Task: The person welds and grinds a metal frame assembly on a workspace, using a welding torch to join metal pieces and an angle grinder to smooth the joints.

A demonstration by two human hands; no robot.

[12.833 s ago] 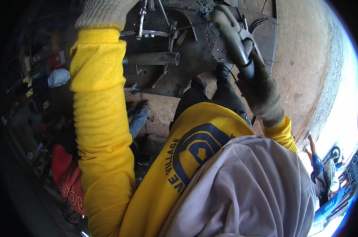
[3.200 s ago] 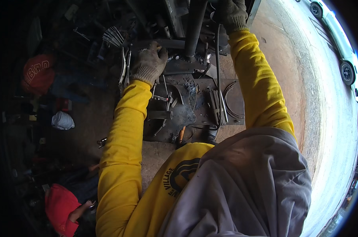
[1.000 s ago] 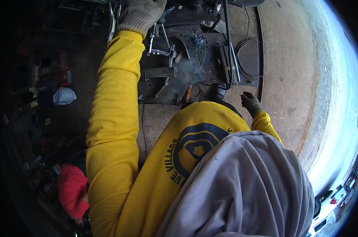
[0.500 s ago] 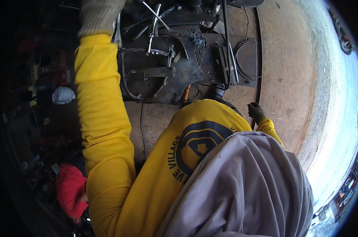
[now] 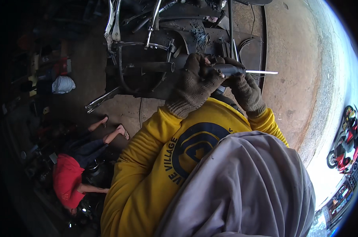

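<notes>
In the head view, your two gloved hands come together in front of your chest, and one dark-handled tool lies between them, level, with one pale thin rod pointing out to the right. Your right hand is curled round the handle; your left hand meets its left end with bent fingers, and you cannot tell from here whether it clasps or only touches. The rod's tip appears beyond the dark edge strip on the right, against bare brown floor, which gives you open room on that side as far as the pale road. To your left there is less: the metal plate is crowded, and a bundle of metal bars juts past its lower left edge. On the plate you have one tube, one bent frame around it and one wire coil; the thin rods beside the coil are partly hidden by your right hand, so they cannot be counted. One co-worker in a red shirt is at the lower left, well apart from your hands, and one white cloth bundle lies farther up.
</notes>
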